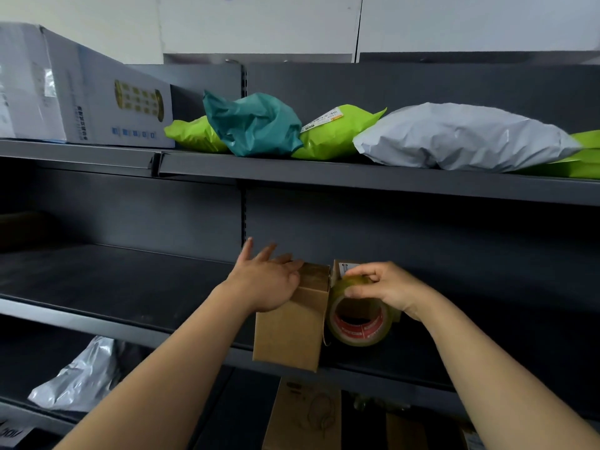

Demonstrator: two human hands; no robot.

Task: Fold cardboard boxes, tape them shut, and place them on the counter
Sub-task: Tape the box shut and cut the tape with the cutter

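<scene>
On the front edge of the middle shelf (pixel 130 287) stands a brown box (pixel 289 332), its top closed. The left hand (pixel 269 282) lies against the box's upper left side and top edge, with the fingers straight and spread apart and the palm pressed on the cardboard. Touching the box's right side is a tape roll (pixel 357 315), standing on edge with its red-printed core facing the camera. The right hand (pixel 389 287) grips the roll from above: thumb and forefinger pinch its top rim, and the other fingers curl over it. Whether a strip runs from the roll onto the box cannot be told. Just behind the box and roll, a labelled box (pixel 344 269) peeks out.

Above the box, on the next shelf up, lie a teal bag (pixel 256 125), green bags (pixel 337 134) beside and under it, and a grey bag (pixel 461 138) to the right. A white carton (pixel 81 92) sits well to the upper left of the box. Below the box and to its left lies a silver bag (pixel 81 375). Directly below the box is flat cardboard (pixel 305 414).
</scene>
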